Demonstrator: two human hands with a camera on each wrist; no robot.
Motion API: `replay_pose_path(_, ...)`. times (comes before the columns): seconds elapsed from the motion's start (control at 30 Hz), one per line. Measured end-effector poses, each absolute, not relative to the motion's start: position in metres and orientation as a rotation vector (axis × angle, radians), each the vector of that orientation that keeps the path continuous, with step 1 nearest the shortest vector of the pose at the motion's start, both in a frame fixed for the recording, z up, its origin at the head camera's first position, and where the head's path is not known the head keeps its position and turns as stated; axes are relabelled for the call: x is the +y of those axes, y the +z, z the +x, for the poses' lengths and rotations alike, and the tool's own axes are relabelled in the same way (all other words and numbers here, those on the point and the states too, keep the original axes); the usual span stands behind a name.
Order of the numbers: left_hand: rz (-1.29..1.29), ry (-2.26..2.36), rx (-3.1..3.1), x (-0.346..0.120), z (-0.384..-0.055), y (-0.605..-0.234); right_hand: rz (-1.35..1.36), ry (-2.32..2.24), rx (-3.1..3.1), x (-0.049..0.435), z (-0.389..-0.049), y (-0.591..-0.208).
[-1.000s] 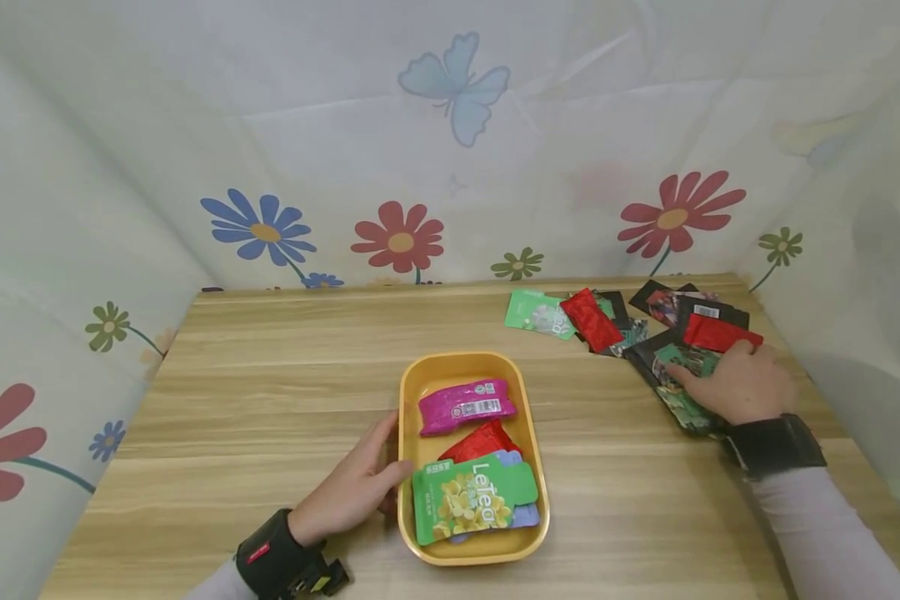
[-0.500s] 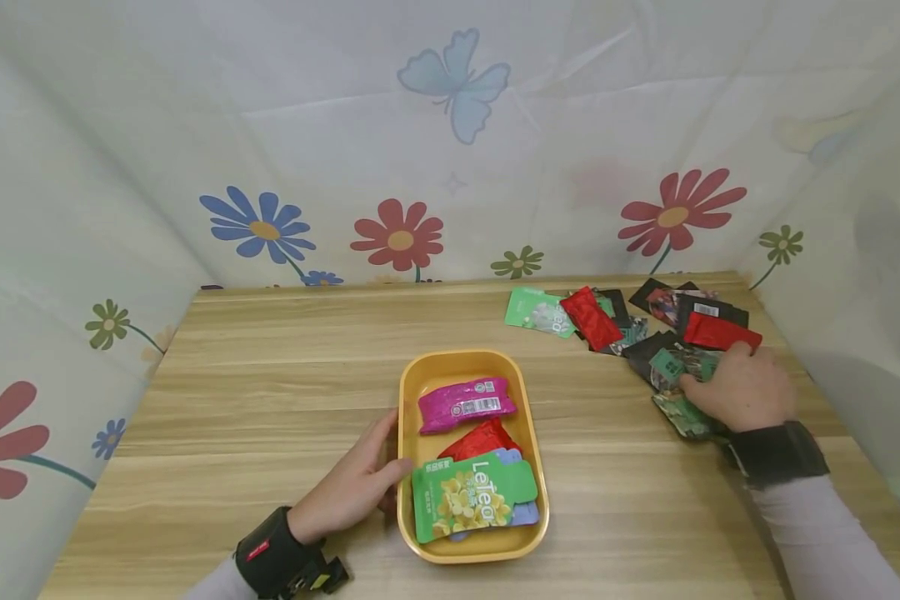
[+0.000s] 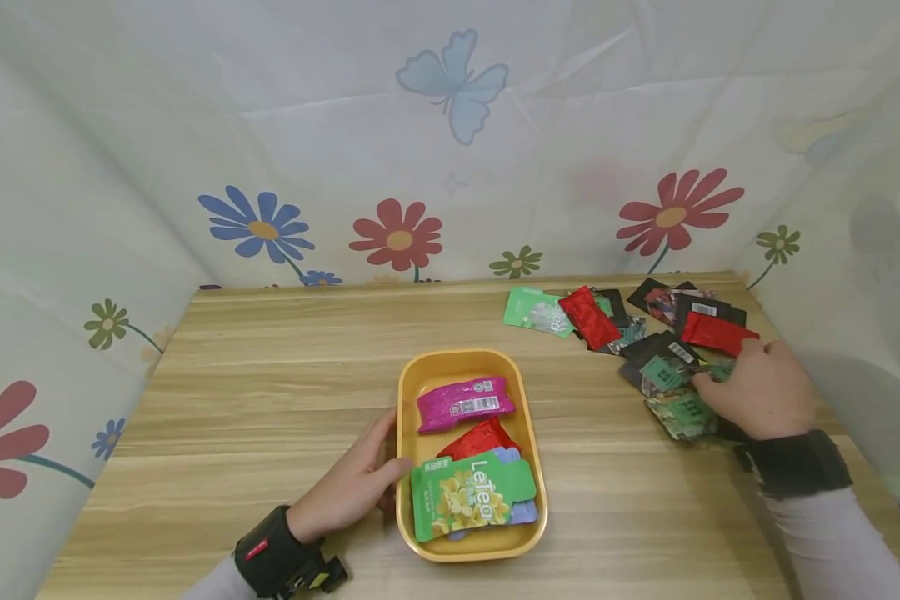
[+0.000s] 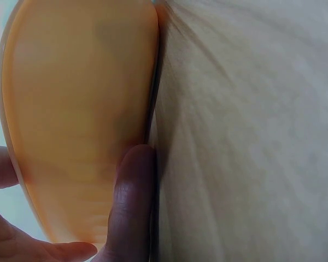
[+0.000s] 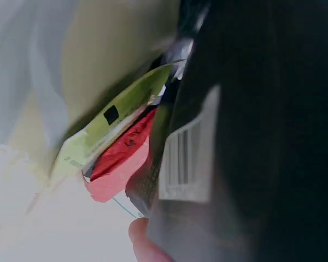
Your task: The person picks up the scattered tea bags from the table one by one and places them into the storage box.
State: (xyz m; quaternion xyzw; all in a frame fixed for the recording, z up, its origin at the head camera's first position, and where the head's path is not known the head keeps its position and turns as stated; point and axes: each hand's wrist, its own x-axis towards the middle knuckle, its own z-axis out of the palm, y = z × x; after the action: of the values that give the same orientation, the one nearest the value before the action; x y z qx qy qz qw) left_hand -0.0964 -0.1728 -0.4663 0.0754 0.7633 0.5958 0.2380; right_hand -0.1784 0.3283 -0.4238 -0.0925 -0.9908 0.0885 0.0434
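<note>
My left hand [image 3: 352,487] holds the left side of a yellow plastic tray [image 3: 406,367], thumb at the rim; in the left wrist view fingers [image 4: 132,202] lie along its outer wall [image 4: 71,109]. Inside are a magenta packet [image 3: 465,404], a red packet [image 3: 487,437] and a green LeTea sachet [image 3: 461,500] over a bluish one. My right hand [image 3: 765,392] grips at a pile of dark and green sachets [image 3: 682,412] on the right. In the right wrist view a black packet with a barcode [image 5: 188,158] stands close, a fingertip [image 5: 145,240] at its edge; the other fingers are hidden.
Behind the pile lie a red packet [image 3: 720,333] and several black packets [image 3: 667,300]. Left of these, another red packet [image 3: 591,318] overlaps dark sachets and a pale green sachet [image 3: 534,311]. A flower-printed curtain [image 3: 330,125] encloses the wooden table [image 3: 270,358].
My right hand has shifted slightly right and toward me, and the dark and green sachets beneath it have spread apart, baring a barcode label. The left hand and tray hold still.
</note>
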Motion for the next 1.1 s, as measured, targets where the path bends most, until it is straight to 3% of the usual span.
replay_pose_path(0.43,0.237,1.654,2.075,-0.172,-0.098,-0.466,-0.059,0.368,-2.883,0.305,-0.163,-0.401)
replay_pose_path(0.8,0.225,1.651,2.086,-0.172,-0.097,-0.466,0.556,0.683,-2.707,0.226,-0.148,-0.377)
replay_pose_path(1.1,0.228,1.658,2.079,-0.171,-0.095,-0.463,1.161,0.934,-2.574,0.163,-0.141,-0.384)
